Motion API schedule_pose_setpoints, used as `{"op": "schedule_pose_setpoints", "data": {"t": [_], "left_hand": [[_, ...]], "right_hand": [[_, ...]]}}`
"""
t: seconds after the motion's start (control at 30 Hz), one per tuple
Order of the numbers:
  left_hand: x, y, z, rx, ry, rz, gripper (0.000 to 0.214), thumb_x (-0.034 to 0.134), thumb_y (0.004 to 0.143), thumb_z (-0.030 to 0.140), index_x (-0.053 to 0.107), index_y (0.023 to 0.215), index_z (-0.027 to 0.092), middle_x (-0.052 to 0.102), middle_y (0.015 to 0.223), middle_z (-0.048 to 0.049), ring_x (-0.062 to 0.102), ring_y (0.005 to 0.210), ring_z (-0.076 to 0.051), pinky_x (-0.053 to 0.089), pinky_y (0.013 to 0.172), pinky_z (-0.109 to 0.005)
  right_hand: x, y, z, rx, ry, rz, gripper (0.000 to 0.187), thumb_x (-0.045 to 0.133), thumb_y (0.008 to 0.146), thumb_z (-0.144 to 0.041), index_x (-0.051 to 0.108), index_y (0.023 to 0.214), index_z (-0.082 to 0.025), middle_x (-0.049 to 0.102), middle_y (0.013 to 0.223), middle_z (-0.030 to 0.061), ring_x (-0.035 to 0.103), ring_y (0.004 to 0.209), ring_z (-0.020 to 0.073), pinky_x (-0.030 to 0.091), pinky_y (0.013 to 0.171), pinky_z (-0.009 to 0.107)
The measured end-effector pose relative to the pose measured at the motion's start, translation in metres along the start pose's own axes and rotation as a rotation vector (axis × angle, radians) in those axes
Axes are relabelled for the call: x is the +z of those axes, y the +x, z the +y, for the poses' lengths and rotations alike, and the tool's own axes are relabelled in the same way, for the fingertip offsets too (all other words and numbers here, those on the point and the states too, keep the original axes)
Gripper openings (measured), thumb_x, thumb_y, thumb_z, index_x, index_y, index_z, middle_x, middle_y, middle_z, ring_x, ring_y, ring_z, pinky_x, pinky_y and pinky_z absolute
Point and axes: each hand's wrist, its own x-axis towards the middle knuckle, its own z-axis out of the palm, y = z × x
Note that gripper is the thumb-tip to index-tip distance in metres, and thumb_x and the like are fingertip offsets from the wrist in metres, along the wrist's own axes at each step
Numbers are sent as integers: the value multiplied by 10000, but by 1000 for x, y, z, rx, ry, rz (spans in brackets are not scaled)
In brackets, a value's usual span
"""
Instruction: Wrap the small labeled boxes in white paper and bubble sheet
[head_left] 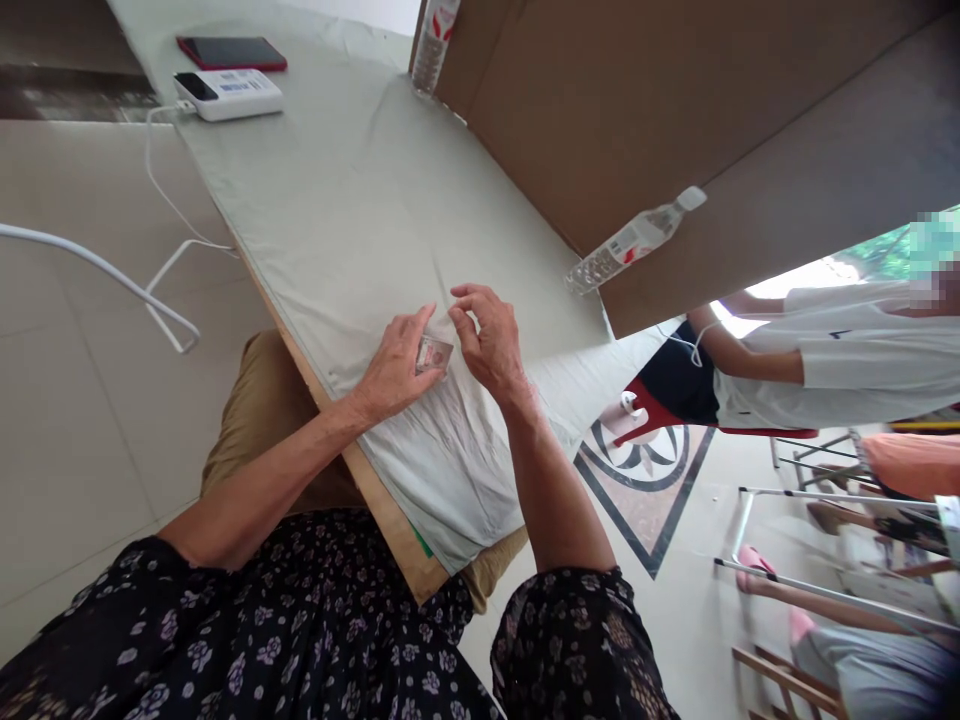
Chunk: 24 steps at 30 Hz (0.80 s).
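My left hand (394, 368) rests on the grey cloth-covered table (345, 210) near its front edge and grips a small deck of cards (433, 353) between thumb and fingers. My right hand (489, 340) is just to the right of the deck, its fingers curled and its fingertips close to the top card; whether they touch it I cannot tell. Both forearms come out of dark floral sleeves.
A red phone (231, 52) and a white power bank (229, 94) with a cable lie at the far left. Two plastic water bottles (634, 240) (433, 45) stand by a brown cardboard partition (637, 110). Another person in white (825, 350) sits to the right.
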Motion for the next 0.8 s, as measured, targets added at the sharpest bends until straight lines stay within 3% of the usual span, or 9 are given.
{"op": "schedule_pose_setpoints", "data": {"t": [0.13,0.27,0.47,0.57,0.67,0.8], "left_hand": [[-1,19,-7,6,-55,-46,948,763,790,287,314,1620,197,486,1522,-186,444,1431,-336,380,1215,-547],[5,26,-15,-166,-239,-43,1068,833,737,437,307,1616,134,440,1564,-251,471,1430,-371,421,1183,-558],[0,25,-16,-285,-487,80,779,766,797,469,496,1492,245,614,1409,-158,670,1080,-251,575,943,-437],[-6,25,-8,-353,-596,54,586,733,803,436,608,1337,229,708,1137,-85,655,818,-168,560,740,-312],[-9,26,0,-484,-651,24,460,719,782,401,684,1181,176,666,831,-13,573,666,-124,474,626,-247],[-9,29,5,-569,-754,69,437,730,722,363,708,1101,146,715,948,-38,612,783,-138,488,707,-255]], "right_hand": [[-5,19,10,30,15,59,210,480,1050,-347,627,932,-254,745,1223,90,670,1170,252,493,1004,430],[-9,38,23,63,45,81,191,510,1019,-329,631,898,-244,743,1183,95,673,1111,251,500,1013,434],[-7,73,53,122,93,102,194,544,994,-350,647,887,-226,729,1124,74,643,1010,211,511,949,378],[-5,85,61,198,79,101,183,550,973,-308,642,845,-215,722,1029,61,626,941,194,496,933,369],[-9,79,52,287,71,168,163,536,963,-290,643,869,-211,713,969,45,618,891,177,482,905,352],[-19,39,20,370,92,278,181,541,975,-382,623,935,-225,680,834,-6,584,736,145,453,756,295]]}}
